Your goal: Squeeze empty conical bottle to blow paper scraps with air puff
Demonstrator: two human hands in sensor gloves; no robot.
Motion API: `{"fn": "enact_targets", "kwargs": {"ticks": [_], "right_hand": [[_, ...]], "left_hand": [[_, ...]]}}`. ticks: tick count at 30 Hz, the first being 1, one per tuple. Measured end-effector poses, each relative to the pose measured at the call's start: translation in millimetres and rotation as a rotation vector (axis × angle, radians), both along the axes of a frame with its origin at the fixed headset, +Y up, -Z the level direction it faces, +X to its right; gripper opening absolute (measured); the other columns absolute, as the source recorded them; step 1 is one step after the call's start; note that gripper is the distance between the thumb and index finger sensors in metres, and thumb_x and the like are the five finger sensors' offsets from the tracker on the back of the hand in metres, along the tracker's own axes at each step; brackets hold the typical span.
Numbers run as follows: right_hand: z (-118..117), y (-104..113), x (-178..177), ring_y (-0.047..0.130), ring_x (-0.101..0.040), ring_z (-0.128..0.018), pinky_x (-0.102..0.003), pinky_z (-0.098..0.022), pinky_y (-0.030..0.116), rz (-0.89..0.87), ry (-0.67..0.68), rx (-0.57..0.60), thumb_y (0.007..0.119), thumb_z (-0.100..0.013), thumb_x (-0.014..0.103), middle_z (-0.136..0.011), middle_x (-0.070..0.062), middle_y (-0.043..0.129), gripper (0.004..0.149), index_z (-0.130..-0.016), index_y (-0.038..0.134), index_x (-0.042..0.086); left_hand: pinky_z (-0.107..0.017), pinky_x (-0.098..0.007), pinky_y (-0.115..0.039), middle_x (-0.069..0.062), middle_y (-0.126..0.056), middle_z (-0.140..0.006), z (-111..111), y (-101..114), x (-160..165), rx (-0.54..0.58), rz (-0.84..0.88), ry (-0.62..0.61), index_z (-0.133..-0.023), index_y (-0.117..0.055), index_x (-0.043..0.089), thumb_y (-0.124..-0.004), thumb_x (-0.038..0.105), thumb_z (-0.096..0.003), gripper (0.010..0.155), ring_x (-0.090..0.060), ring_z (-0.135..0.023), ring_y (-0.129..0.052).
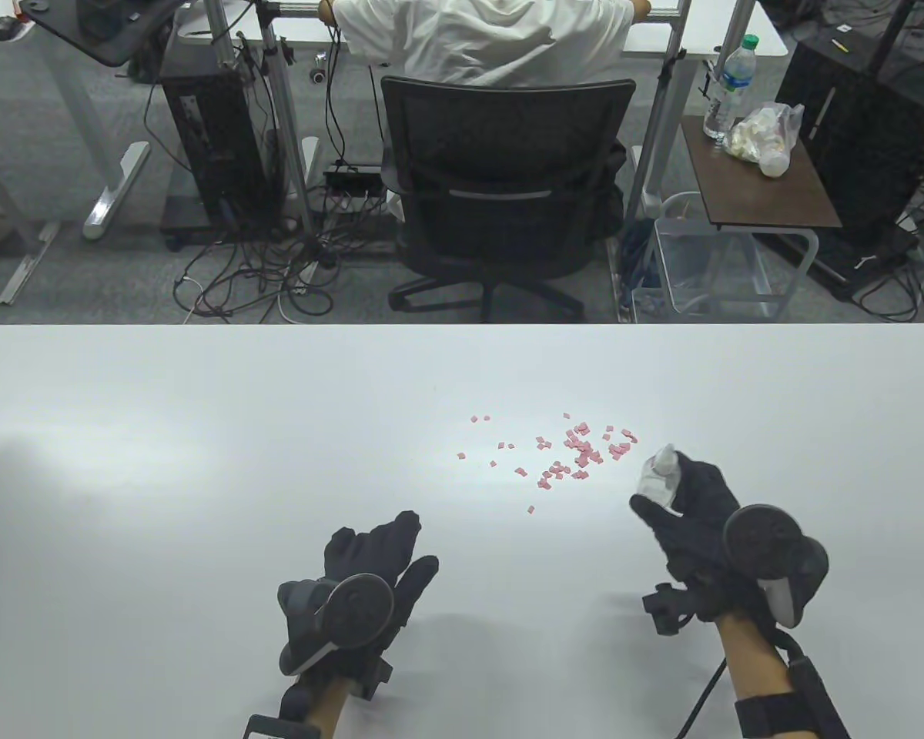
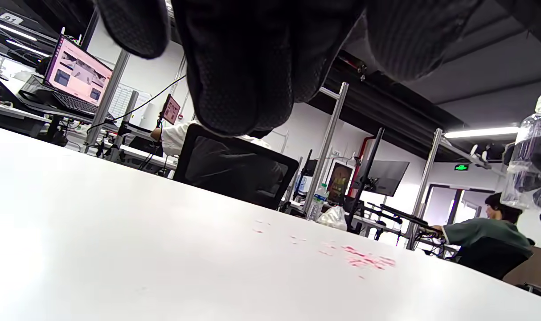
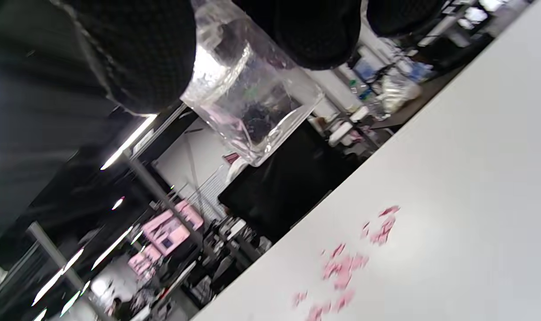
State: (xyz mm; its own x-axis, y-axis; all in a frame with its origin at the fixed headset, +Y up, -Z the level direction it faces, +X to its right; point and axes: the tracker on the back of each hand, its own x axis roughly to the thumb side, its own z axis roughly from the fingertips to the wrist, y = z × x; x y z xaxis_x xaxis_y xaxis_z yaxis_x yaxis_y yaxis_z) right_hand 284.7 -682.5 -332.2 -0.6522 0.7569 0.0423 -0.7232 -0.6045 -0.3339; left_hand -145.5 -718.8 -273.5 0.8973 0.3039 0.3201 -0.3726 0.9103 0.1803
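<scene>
Several small pink paper scraps (image 1: 574, 454) lie scattered on the white table (image 1: 200, 431), right of centre. They also show in the left wrist view (image 2: 368, 259) and the right wrist view (image 3: 342, 267). My right hand (image 1: 681, 508) grips a clear conical bottle (image 1: 658, 476) just right of the scraps, held above the table with its white cap end toward them. The bottle also shows in the right wrist view (image 3: 252, 96) and at the right edge of the left wrist view (image 2: 526, 169). My left hand (image 1: 381, 558) rests flat on the table, fingers spread, holding nothing.
Beyond the table's far edge stand a black office chair (image 1: 500, 192) with a seated person, a side table (image 1: 762, 173) with a water bottle and bag, computer towers and cables on the floor.
</scene>
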Motion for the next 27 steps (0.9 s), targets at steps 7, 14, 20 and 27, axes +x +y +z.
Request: {"fn": "enact_targets", "kwargs": {"ticks": [7,14,20,27], "right_hand": [[-24.1,-10.9,60.2,0.094,-0.034,-0.069,-0.063,-0.064,0.071,-0.273,-0.323,-0.063,0.095,-0.041,0.041,-0.1,-0.01,0.079,0.068,-0.101,0.071,0.02],[-45.5,-29.4,77.6,0.095,-0.034,-0.072,-0.061,-0.065,0.072,-0.16,-0.461,-0.26,0.096,-0.041,0.04,-0.1,-0.008,0.08,0.068,-0.101,0.071,0.023],[-63.8,-53.0,75.3,0.094,-0.036,-0.074,-0.06,-0.067,0.07,-0.106,-0.462,-0.343,0.098,-0.04,0.037,-0.102,-0.007,0.08,0.068,-0.101,0.071,0.026],[-73.2,-72.2,72.9,0.096,-0.03,-0.07,-0.055,-0.068,0.072,-0.069,-0.483,-0.398,0.099,-0.039,0.036,-0.1,-0.008,0.082,0.068,-0.101,0.072,0.026]], "left_hand": [[-0.075,-0.068,-0.05,-0.02,-0.08,-0.103,-2.7,-1.9,-1.3,-0.02,-0.013,0.009,-0.112,-0.066,0.009,-0.074,0.05,-0.0566,0.07,-0.037,-0.087,-0.091],[-0.075,-0.068,-0.05,-0.02,-0.08,-0.103,-6.6,-6.9,-1.4,-0.046,-0.066,0.015,-0.113,-0.065,0.01,-0.074,0.05,-0.0563,0.07,-0.037,-0.087,-0.091],[-0.076,-0.068,-0.049,-0.019,-0.08,-0.104,-10.2,-11.6,-2.0,-0.076,-0.107,0.017,-0.113,-0.065,0.01,-0.074,0.051,-0.0564,0.07,-0.037,-0.088,-0.091],[-0.076,-0.069,-0.048,-0.019,-0.08,-0.104,-11.4,-13.5,0.2,-0.092,-0.13,0.008,-0.113,-0.065,0.011,-0.074,0.051,-0.0565,0.07,-0.037,-0.088,-0.091]]}}
